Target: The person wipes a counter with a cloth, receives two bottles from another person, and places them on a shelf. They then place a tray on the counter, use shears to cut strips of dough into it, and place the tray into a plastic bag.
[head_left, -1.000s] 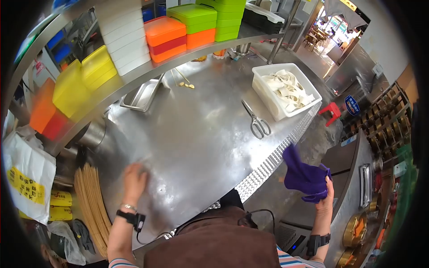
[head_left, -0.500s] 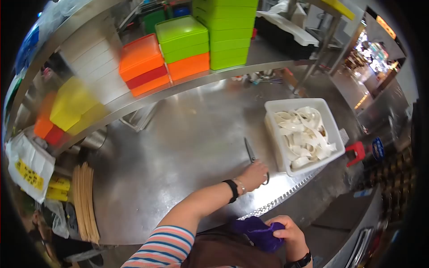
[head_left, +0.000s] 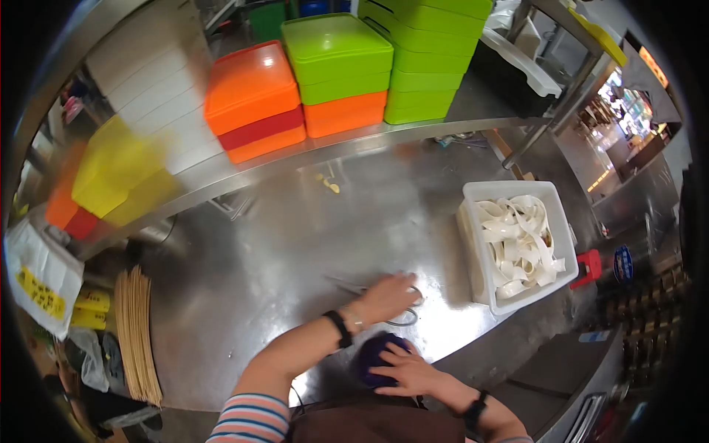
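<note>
On the steel table, my left hand (head_left: 387, 298) lies over a pair of scissors (head_left: 405, 318), covering their middle. The blades stick out to the left of the hand and the handle loops to its right; both are blurred, and the fingers appear closed around them. My right hand (head_left: 410, 371) grips a bunched purple cloth (head_left: 373, 359) at the table's near edge, fingers spread over its top. Right of both hands stands a white plastic tub (head_left: 480, 277) with wide white strips (head_left: 521, 247) piled inside.
A raised shelf (head_left: 347, 148) runs across the back, carrying orange boxes (head_left: 251, 92), green boxes (head_left: 336, 55) and a yellow box (head_left: 122, 173). Wooden sticks (head_left: 136, 336) lie at the left beside a white bag (head_left: 44, 277). Small yellow scraps (head_left: 330, 184) lie on the table.
The scissors have swung round and moved left and nearer with my left hand, their blades now pointing left. My right hand has brought the purple cloth forward and left onto the table edge.
</note>
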The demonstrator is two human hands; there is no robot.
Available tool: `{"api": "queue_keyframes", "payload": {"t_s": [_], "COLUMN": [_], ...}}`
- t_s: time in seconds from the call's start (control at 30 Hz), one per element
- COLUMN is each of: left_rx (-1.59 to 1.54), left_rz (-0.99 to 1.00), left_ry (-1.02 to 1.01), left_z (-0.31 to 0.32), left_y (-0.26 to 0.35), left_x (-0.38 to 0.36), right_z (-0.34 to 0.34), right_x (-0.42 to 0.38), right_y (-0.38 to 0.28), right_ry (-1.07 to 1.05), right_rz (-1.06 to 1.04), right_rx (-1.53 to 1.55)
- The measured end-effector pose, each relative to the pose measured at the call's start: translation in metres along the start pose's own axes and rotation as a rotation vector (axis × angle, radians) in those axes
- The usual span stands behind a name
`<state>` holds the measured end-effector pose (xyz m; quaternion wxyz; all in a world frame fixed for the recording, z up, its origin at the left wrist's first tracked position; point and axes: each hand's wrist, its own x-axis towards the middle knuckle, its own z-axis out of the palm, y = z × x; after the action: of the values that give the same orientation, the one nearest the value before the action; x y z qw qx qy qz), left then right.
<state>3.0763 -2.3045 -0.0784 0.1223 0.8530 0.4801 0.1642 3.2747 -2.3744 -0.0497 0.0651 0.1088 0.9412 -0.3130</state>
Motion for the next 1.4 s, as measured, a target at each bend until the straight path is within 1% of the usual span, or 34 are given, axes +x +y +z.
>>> {"api": "queue_keyframes", "payload": {"t_s": [0.03, 0.07, 0.1, 0.17, 0.2, 0.23, 0.3, 0.33, 0.37, 0.4, 0.43, 0.5, 0.53, 0.6, 0.67, 0.7, 0.73, 0.77, 0.8, 0.87, 0.9, 0.93, 0.97, 1.0, 1.03, 1.1, 1.17, 1.2, 1.27, 1.33, 1.37, 1.4], "left_rx": [0.044, 0.073, 0.105, 0.115, 0.139, 0.164, 0.296, 0.289, 0.297, 0.304, 0.295, 0.368, 0.368, 0.416, 0.240, 0.112, 0.161, 0.030, 0.058, 0.078, 0.069, 0.072, 0.035, 0.000, 0.006, 0.054, 0.101, 0.128, 0.036, 0.292, 0.282, 0.274], "left_rz": [-0.033, -0.132, -0.237, -0.386, -0.513, -0.636, -0.768, -0.779, -0.871, -0.963, -0.974, -1.004, -1.008, -0.993, -0.824, -0.805, -0.695, -0.735, -0.724, -0.738, -0.759, -0.763, -0.740, -0.715, -0.719, -0.748, -0.779, -0.796, -0.797, -0.678, -0.714, -0.753], "left_ry": [0.084, 0.085, 0.081, 0.169, 0.160, 0.151, 0.230, 0.221, 0.239, 0.255, 0.245, 0.397, 0.394, 0.482, 0.431, 0.440, 0.465, 0.452, 0.422, 0.338, 0.281, 0.284, 0.372, 0.458, 0.457, 0.326, 0.187, 0.128, 0.421, 0.111, 0.105, 0.101], "left_z": [-0.021, -0.038, -0.052, -0.058, -0.068, -0.079, -0.085, -0.089, -0.094, -0.097, -0.096, -0.096, -0.099, -0.104, -0.110, -0.109, -0.109, -0.106, -0.097, -0.080, -0.073, -0.065, -0.056, -0.050, -0.046, -0.040, -0.038, -0.040, -0.003, -0.017, -0.013, -0.007], "left_y": [-0.008, -0.017, -0.029, -0.068, -0.082, -0.096, -0.125, -0.134, -0.143, -0.147, -0.149, -0.152, -0.150, -0.135, -0.134, -0.141, -0.152, -0.163, -0.181, -0.214, -0.226, -0.235, -0.243, -0.249, -0.251, -0.253, -0.247, -0.245, -0.228, -0.176, -0.157, -0.143], "left_x": [-0.019, -0.040, -0.064, -0.124, -0.151, -0.176, -0.221, -0.234, -0.245, -0.253, -0.258, -0.264, -0.260, -0.240, -0.198, -0.172, -0.146, -0.118, -0.094, -0.052, -0.034, -0.019, -0.006, 0.003, 0.008, 0.013, 0.011, 0.010, -0.012, -0.035, -0.050, -0.064], "right_z": [0.012, 0.026, 0.030, 0.029, 0.024, 0.015, -0.006, -0.015, -0.021, -0.028, -0.038, -0.053, -0.061, -0.079, -0.088, -0.090, -0.085, -0.076, -0.066, -0.031, -0.017, -0.004, 0.004, 0.018, 0.020, 0.017, 0.017, 0.017, 0.018, 0.032, 0.042, 0.040], "right_x": [0.019, 0.037, 0.059, 0.107, 0.132, 0.152, 0.190, 0.206, 0.219, 0.229, 0.239, 0.249, 0.249, 0.239, 0.220, 0.206, 0.188, 0.168, 0.144, 0.083, 0.054, 0.029, 0.009, -0.008, -0.015, -0.014, -0.013, -0.013, -0.013, -0.019, -0.024, -0.023], "right_y": [0.005, 0.011, 0.012, 0.012, 0.014, 0.013, 0.021, 0.028, 0.040, 0.051, 0.066, 0.101, 0.120, 0.152, 0.173, 0.174, 0.174, 0.169, 0.162, 0.148, 0.135, 0.124, 0.114, 0.110, 0.104, 0.102, 0.099, 0.099, 0.101, 0.110, 0.118, 0.118], "right_ry": [0.004, 0.102, 0.132, 0.191, 0.227, 0.264, 0.325, 0.347, 0.404, 0.465, 0.513, 0.654, 0.694, 0.769, 0.852, 0.832, 0.837, 0.832, 0.789, 0.764, 0.690, 0.678, 0.686, 0.681, 0.655, 0.651, 0.641, 0.645, 0.647, 0.705, 0.730, 0.712], "right_rz": [-0.078, -0.137, -0.163, -0.199, -0.209, -0.184, -0.118, -0.080, -0.043, 0.047, 0.135, 0.316, 0.409, 0.543, 0.691, 0.775, 0.804, 0.842, 0.861, 0.786, 0.824, 0.817, 0.800, 0.813, 0.834, 0.849, 0.886, 0.872, 0.875, 0.849, 0.810, 0.808], "right_rx": [-0.050, -0.060, -0.090, -0.131, -0.156, -0.186, -0.219, -0.220, -0.228, -0.256, -0.255, -0.317, -0.342, -0.418, -0.439, -0.444, -0.442, -0.433, -0.412, -0.322, -0.340, -0.339, -0.320, -0.353, -0.379, -0.360, -0.337, -0.334, -0.340, -0.356, -0.369, -0.386]}}
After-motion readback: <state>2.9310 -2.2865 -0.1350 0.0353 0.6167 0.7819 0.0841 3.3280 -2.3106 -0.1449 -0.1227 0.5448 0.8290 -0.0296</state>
